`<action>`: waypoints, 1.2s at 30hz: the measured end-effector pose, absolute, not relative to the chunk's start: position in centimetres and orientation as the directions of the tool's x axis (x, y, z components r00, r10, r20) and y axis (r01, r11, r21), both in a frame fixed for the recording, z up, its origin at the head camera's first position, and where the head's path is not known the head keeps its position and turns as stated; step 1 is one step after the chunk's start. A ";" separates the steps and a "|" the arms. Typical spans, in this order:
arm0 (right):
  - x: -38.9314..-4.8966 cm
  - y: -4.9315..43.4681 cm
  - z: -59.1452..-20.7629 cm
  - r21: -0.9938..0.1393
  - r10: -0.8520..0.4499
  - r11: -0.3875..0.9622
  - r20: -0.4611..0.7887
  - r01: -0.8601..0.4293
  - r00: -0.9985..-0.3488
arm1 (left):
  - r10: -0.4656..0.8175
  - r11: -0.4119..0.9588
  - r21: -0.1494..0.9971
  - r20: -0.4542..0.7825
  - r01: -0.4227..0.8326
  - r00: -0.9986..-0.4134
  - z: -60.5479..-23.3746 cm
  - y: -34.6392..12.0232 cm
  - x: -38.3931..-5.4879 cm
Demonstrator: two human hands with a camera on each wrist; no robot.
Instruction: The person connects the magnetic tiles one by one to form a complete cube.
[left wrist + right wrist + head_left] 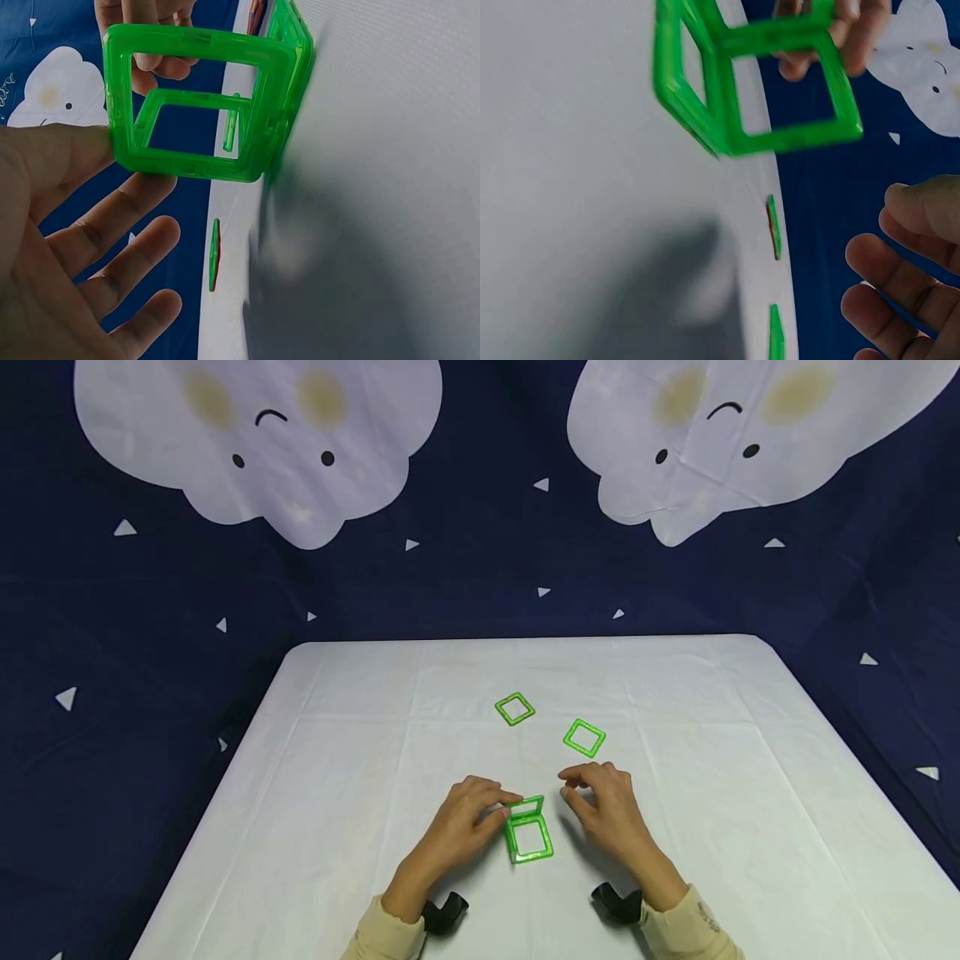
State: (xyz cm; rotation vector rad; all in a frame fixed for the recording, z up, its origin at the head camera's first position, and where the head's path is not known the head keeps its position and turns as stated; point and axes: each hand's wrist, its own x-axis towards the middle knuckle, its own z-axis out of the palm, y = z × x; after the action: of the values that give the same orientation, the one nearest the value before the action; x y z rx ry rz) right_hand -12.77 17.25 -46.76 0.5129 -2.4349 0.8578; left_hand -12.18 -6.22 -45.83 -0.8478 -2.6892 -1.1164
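Several green square-framed magnetic tiles are joined at their edges [547, 837] on the table, one lying flat and others standing up from it. My left hand [465, 818] pinches a standing tile [274, 97] at its edge between thumb and index finger, the other fingers spread apart in the left wrist view. To the right of the joined tiles, my right hand [609, 806] hovers with loosely bent fingers and nothing in them. In the right wrist view its fingertips [874, 259] are apart from the standing frame [795, 140].
Two loose green square tiles lie flat farther back, one left [523, 718] and one right [598, 747], the latter just beyond my right hand. The white-covered table [360, 735] ends before a dark blue cloth [472, 585] with clouds and triangles.
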 end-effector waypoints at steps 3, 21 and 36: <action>-13.4 17.8 -46.2 -0.464 -0.175 0.727 0.587 -0.506 -0.790 | 0.437 0.584 0.607 0.324 0.538 -0.839 -45.8 -6.3 -11.9; -19.3 18.5 -43.3 -0.530 -0.233 0.729 0.403 -0.433 -0.885 | 0.326 0.647 0.597 0.347 0.475 -0.880 -45.7 -6.0 -10.4; -23.7 19.0 -42.9 -0.576 -0.224 0.763 0.193 -0.295 -0.955 | 0.264 0.712 0.518 0.429 0.475 -0.864 -45.9 -5.5 -9.0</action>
State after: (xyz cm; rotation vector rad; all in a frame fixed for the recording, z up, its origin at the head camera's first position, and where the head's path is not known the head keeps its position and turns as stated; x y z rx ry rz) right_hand -23.71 19.00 -42.93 0.4201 -2.8428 0.9571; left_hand -8.98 -5.52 -45.87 -0.5780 -2.5950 -0.9151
